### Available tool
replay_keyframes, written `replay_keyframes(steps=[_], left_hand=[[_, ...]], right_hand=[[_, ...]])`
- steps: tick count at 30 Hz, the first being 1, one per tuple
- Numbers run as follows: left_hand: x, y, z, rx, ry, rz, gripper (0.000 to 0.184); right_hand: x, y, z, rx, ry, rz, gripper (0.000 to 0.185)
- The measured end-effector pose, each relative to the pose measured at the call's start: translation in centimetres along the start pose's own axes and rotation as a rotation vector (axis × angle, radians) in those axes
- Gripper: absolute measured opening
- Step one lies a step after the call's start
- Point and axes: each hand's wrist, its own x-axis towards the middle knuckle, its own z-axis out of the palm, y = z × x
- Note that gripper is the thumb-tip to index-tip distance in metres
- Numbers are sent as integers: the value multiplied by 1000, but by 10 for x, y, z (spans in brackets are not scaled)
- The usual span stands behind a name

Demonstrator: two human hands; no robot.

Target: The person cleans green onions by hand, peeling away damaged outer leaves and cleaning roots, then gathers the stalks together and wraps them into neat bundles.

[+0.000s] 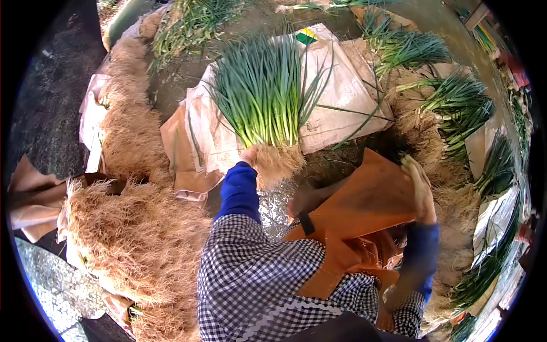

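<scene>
A large bunch of spring onions [268,97] lies fanned out on a pale woven sack [336,108], its green leaves pointing away from me and its pale roots towards me. My left hand [249,155] is closed at the left side of the bunch's root end; its fingers are partly hidden by stems and roots. To the right, my right hand [420,185] is raised beside the edge of the orange apron [359,196] over my lap. Its fingers are blurred, and I cannot make out whether they hold anything.
Dense rows of tan roots [137,233] line my left side. More spring onion bunches [461,108] curve along the right, roots facing inward. Loose green leaves [191,25] lie at the upper left. The ground [273,208] near my feet looks wet.
</scene>
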Motion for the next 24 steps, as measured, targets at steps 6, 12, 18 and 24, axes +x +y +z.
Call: replay_keyframes(steps=[6,12,18,24], left_hand=[[-48,19,11,280,42,-33,32],[-65,41,54,1007,964,1166,55],[-7,-10,235,1129,5,945,61],[37,-111,366,765,-524,308,62]], right_hand=[[-96,22,-86,-45,345,-38,45],[-186,58,-117,-60,542,-93,56],[-242,92,-110,130,834,125,41],[-341,110,-83,143,985,79,39]])
